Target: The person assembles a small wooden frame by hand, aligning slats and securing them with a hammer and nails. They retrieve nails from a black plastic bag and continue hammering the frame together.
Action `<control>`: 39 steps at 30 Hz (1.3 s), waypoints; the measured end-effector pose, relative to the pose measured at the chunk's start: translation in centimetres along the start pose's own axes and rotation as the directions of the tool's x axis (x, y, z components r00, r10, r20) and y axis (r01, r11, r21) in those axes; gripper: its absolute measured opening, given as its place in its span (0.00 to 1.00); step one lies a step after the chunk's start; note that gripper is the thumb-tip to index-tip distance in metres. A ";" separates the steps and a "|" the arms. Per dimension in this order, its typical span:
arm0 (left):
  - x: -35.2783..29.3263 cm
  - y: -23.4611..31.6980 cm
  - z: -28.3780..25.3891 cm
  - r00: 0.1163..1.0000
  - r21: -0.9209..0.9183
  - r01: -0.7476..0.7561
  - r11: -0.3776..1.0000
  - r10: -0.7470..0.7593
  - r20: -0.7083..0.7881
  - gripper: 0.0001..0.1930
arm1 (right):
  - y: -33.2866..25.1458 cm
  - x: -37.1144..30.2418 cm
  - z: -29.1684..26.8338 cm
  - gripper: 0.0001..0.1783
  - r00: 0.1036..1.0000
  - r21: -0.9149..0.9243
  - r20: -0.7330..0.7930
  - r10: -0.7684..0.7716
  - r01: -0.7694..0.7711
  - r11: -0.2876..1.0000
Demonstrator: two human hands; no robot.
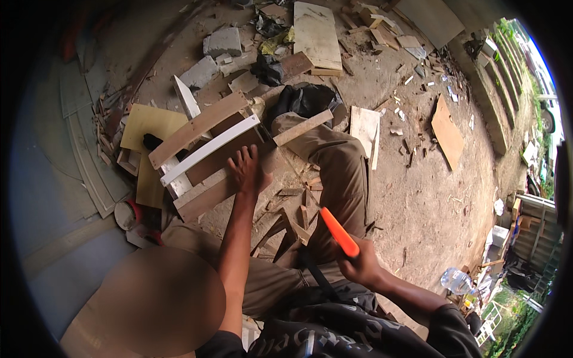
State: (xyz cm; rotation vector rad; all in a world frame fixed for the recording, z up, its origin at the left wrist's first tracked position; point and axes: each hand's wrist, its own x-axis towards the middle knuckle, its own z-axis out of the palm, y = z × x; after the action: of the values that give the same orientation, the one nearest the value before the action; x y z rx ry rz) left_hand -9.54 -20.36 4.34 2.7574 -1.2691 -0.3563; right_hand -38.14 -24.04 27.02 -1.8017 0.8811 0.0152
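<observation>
A slatted wooden frame, built of brown boards and one white strip, lies tilted across my lap. My left hand rests on its near right part, fingers spread over the boards. My right hand is wrapped round the bright orange handle of a tool, right of the frame. A thin dark shaft seems to run from the handle toward the frame; the tool's working end cannot be made out. A loose-looking narrow wood strip juts out to the right of the frame, over my knee.
Wood offcuts lie between my legs. Yellowish plywood stands left of the frame, near a round can. Farther off are concrete blocks, a large board and an orange-brown panel. A plastic bottle lies at right.
</observation>
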 end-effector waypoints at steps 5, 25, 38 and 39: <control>-0.4 0.5 -1.5 0.999 0.032 -0.016 0.999 0.015 0.035 0.46 | -0.9 2.5 0.0 0.07 0.998 -0.015 -0.066 -0.023 0.022 1.000; -0.2 -0.1 -0.6 1.000 0.010 -0.002 1.000 0.002 0.005 0.48 | -2.8 2.4 0.2 0.07 0.990 0.026 -0.106 0.091 -0.088 0.996; -0.3 -0.1 -0.2 0.994 0.049 -0.068 0.997 0.072 -0.081 0.45 | 0.9 9.8 2.9 0.07 0.992 0.084 -0.080 0.094 -0.088 0.993; 0.0 0.7 -2.0 0.993 -0.018 -0.016 1.000 0.018 0.115 0.50 | 1.3 6.3 1.8 0.06 0.991 0.098 -0.062 0.119 -0.112 0.989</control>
State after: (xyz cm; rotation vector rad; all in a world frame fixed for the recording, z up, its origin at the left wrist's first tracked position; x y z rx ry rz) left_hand -9.57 -20.88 6.43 2.7462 -1.3071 -0.5292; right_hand -33.67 -26.27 22.64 -1.6702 1.0175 -0.0130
